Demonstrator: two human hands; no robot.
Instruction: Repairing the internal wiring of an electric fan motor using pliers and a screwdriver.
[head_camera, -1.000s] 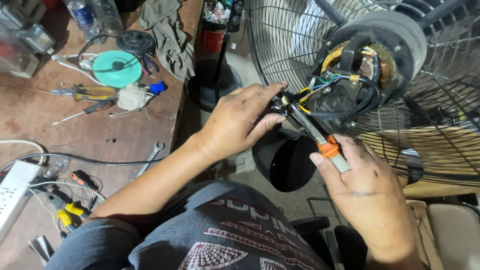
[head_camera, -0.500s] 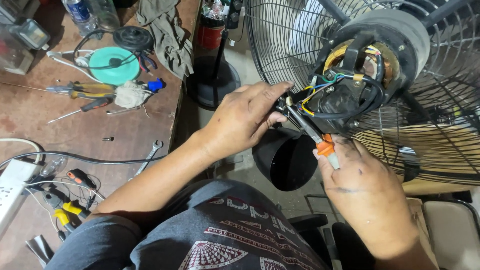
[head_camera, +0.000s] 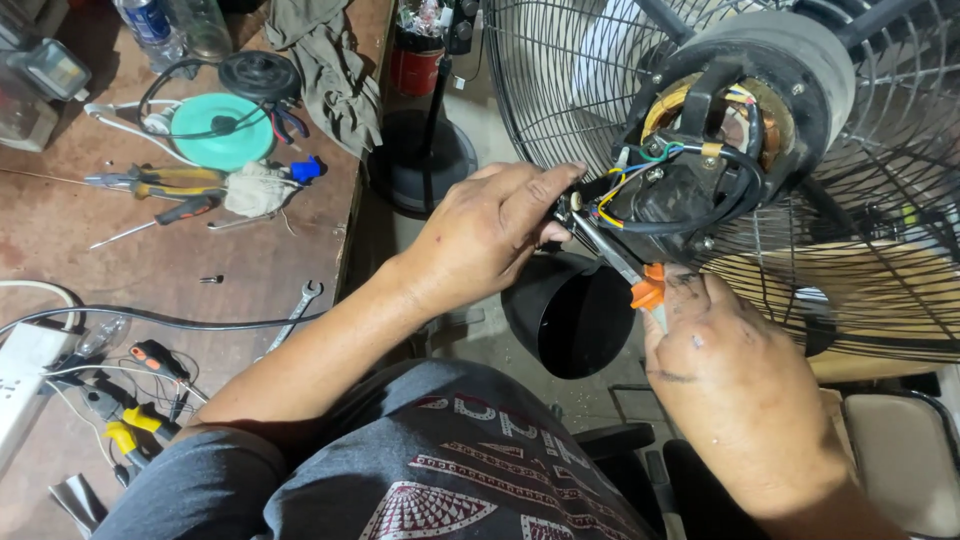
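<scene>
We look down at our two hands working on the back of a fan motor (head_camera: 715, 150), which sits open at the far right against a wire fan guard (head_camera: 870, 250). Our left hand (head_camera: 485, 235) curls around a small part at the motor's left edge, fingers pinching beside a bundle of coloured wires (head_camera: 630, 185). Our right hand (head_camera: 735, 375), nearer to us, grips a screwdriver (head_camera: 625, 265) with an orange collar; its metal shaft slants up and left, the tip touching the motor beside the left fingers. A black cover (head_camera: 575, 320) lies below the hands, its hollow side facing us. On the wooden table (head_camera: 240, 270) to the left lie a spanner (head_camera: 297, 310), more screwdrivers (head_camera: 160, 180), a teal disc (head_camera: 215, 130), a grey rag (head_camera: 330, 60), yellow-handled pliers (head_camera: 130, 430) and a white power strip (head_camera: 22, 375).
</scene>
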